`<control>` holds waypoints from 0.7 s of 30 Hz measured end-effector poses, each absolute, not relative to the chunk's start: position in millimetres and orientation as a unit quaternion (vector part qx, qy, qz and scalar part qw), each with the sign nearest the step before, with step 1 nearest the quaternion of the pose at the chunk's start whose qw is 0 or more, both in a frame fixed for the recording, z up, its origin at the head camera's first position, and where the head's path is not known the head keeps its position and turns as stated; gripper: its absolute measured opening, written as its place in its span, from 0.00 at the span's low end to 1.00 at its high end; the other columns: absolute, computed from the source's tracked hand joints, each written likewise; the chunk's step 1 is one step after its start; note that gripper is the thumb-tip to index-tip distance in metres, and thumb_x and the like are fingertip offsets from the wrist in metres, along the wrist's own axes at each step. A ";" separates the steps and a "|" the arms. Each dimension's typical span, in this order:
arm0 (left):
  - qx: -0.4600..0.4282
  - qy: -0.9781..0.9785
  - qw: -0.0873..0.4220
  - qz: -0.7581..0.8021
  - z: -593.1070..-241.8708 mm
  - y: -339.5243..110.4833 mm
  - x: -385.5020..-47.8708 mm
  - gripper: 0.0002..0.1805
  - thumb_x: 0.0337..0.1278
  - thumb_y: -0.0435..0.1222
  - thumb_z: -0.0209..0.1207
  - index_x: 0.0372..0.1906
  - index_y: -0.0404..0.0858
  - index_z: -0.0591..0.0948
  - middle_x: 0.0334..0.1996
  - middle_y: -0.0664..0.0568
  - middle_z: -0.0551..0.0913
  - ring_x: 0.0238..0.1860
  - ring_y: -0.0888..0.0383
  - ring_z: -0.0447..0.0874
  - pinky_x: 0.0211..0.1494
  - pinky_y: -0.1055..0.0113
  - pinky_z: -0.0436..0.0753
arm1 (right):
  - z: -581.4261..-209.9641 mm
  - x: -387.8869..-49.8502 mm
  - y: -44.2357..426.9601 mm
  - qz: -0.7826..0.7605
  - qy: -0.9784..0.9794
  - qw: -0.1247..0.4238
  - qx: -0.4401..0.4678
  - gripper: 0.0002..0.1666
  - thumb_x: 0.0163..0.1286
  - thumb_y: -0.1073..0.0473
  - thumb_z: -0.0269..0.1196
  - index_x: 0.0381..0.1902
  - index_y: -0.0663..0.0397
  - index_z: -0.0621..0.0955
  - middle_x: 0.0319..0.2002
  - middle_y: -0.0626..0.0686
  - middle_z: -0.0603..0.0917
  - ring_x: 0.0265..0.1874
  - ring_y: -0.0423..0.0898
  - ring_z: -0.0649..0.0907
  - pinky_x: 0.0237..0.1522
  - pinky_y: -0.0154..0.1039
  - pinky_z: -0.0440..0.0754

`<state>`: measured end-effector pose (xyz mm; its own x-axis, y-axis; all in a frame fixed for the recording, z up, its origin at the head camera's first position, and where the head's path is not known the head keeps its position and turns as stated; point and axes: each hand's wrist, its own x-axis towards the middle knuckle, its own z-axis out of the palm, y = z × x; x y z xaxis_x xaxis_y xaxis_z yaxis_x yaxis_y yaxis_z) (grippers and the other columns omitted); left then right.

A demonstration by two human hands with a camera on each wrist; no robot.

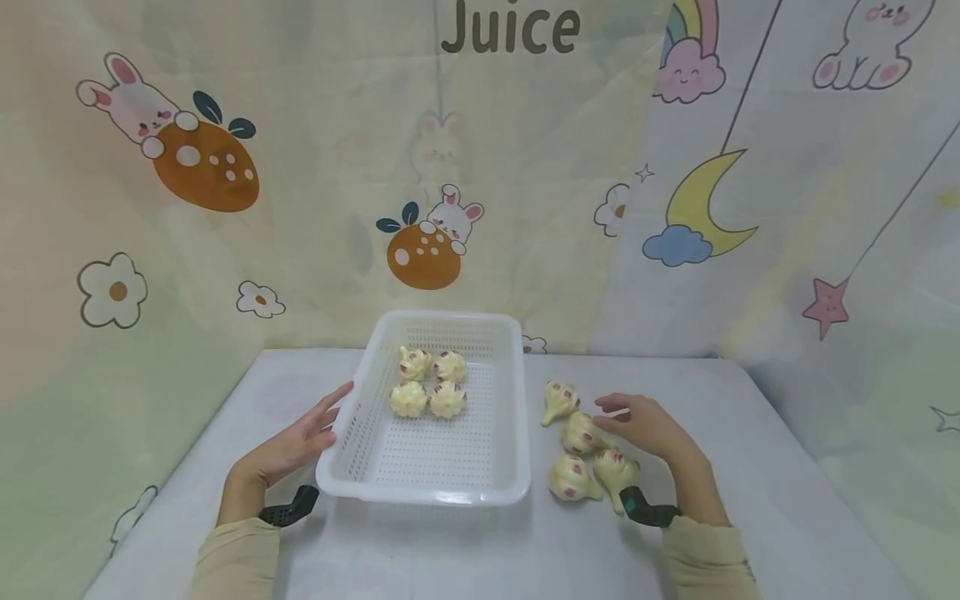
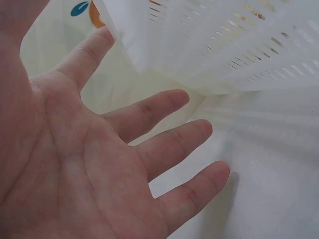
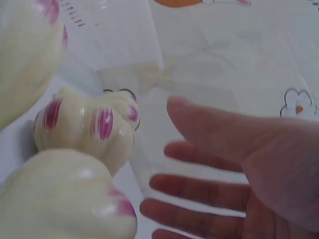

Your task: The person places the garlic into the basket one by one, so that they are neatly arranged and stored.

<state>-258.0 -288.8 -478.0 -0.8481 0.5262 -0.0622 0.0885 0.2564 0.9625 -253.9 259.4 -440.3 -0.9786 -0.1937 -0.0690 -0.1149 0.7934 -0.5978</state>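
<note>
A white plastic basket (image 1: 423, 497) stands on the table with several garlic bulbs (image 1: 408, 400) grouped in its far half. My left hand (image 1: 288, 446) is at the basket's left side; in the left wrist view its fingers are spread and straight, with one fingertip at the slotted wall (image 2: 164, 45). To the basket's right lies a loose cluster of garlic bulbs (image 1: 572, 478), cream with purple patches. My right hand (image 1: 648, 425) hovers just right of the farthest garlic bulb (image 1: 559, 402). The right wrist view shows its fingers extended, holding nothing, a gap from the nearest garlic bulb (image 3: 89, 124).
A white-covered table (image 1: 420, 554) carries everything. Behind it and at both sides hangs a printed cloth (image 1: 322, 225) with rabbits, flowers and a moon. Dark wrist devices (image 1: 291, 507) sit by both sleeves.
</note>
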 end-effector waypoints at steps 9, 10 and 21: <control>0.209 0.768 0.189 0.575 -478.1 -288.3 -258.3 0.42 0.64 0.46 0.55 0.75 0.62 0.43 0.73 0.37 0.51 0.66 0.40 0.64 0.60 0.37 0.67 | -422.9 -241.1 235.9 -0.185 0.982 0.049 -0.001 0.39 0.62 0.33 0.58 0.56 0.60 0.78 0.50 0.60 0.83 0.48 0.61 0.80 0.41 0.56 0.78; 0.208 0.768 0.189 0.575 -478.2 -288.1 -258.5 0.43 0.64 0.46 0.55 0.74 0.62 0.43 0.73 0.37 0.51 0.66 0.40 0.64 0.60 0.37 0.67 | -422.4 -240.5 233.8 -0.176 0.983 0.051 0.009 0.40 0.61 0.31 0.57 0.56 0.59 0.78 0.49 0.60 0.83 0.47 0.60 0.81 0.38 0.55 0.78; 0.198 0.766 0.194 0.580 -478.5 -288.3 -259.2 0.42 0.63 0.44 0.56 0.74 0.66 0.45 0.74 0.42 0.52 0.67 0.41 0.64 0.60 0.39 0.68 | -440.4 -247.7 217.4 -0.154 0.984 0.066 0.062 0.45 0.56 0.25 0.58 0.58 0.53 0.77 0.46 0.56 0.85 0.38 0.54 0.82 0.32 0.50 0.74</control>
